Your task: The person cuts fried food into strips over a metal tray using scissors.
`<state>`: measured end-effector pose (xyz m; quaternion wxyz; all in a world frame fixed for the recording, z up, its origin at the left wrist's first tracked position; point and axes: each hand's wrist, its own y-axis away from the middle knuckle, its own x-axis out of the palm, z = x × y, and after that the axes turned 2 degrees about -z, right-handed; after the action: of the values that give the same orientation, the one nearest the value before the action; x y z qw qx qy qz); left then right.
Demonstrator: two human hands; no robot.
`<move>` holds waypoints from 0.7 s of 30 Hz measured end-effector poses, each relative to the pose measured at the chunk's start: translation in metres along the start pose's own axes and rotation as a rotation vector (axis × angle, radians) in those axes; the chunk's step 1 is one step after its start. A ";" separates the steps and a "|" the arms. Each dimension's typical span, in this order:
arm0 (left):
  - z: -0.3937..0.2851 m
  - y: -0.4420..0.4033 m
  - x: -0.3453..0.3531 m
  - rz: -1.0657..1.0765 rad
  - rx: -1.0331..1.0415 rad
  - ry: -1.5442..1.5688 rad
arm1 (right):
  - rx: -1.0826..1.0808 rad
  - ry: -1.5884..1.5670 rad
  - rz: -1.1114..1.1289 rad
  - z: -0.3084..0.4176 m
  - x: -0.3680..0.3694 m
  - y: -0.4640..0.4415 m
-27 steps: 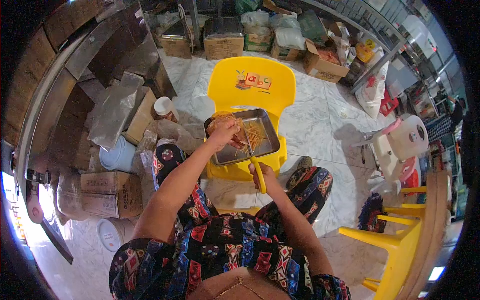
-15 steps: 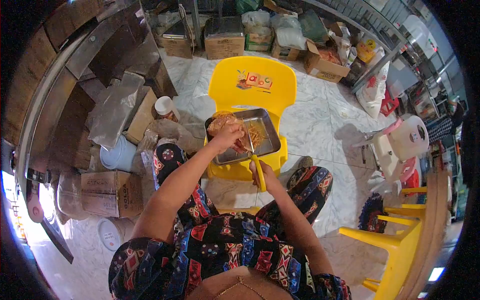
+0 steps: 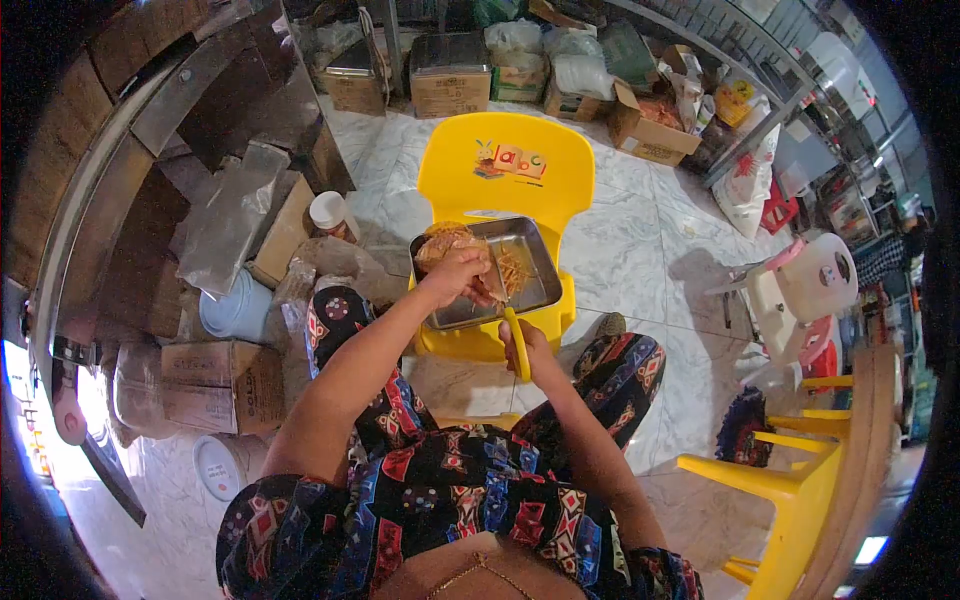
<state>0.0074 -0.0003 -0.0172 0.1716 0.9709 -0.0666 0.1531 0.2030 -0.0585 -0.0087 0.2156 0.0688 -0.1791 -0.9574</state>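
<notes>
My left hand (image 3: 462,276) is closed on a piece of brown, sheet-like food over a metal tray (image 3: 548,262); the fingers hide much of the piece. My right hand (image 3: 532,347) grips a pair of scissors (image 3: 517,345) by its yellow handles. The blades point away from me and lie against the food at my left fingertips. Thin cut strips (image 3: 514,268) are in the right part of the tray. A larger brown food pile (image 3: 442,244) fills its left part, beyond my left hand. I cannot make out the exact kind of food.
A yellow child's chair (image 3: 505,150) bears the tray between my knees. To the left are a white jar (image 3: 333,214), a blue bucket (image 3: 236,305) and a cardboard box (image 3: 222,386). An upturned yellow chair (image 3: 765,475) lies at right. Boxes (image 3: 450,85) line the back.
Both hands stay over the tray, with only a slight shift of the scissors and my left fingers at the food.
</notes>
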 end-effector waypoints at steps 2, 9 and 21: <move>0.011 -0.003 -0.004 0.175 -0.093 -0.060 | 0.046 -0.160 0.010 0.005 0.004 0.000; 0.007 0.003 0.002 0.164 -0.103 -0.072 | 0.046 -0.039 0.018 0.003 0.000 -0.002; -0.029 0.003 -0.016 -0.122 0.080 0.013 | -0.054 -0.057 0.136 -0.003 -0.005 -0.001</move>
<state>-0.0159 0.0079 0.0044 0.1421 0.9783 -0.0002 0.1511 0.2078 -0.0565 -0.0113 0.2767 0.0231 -0.1638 -0.9466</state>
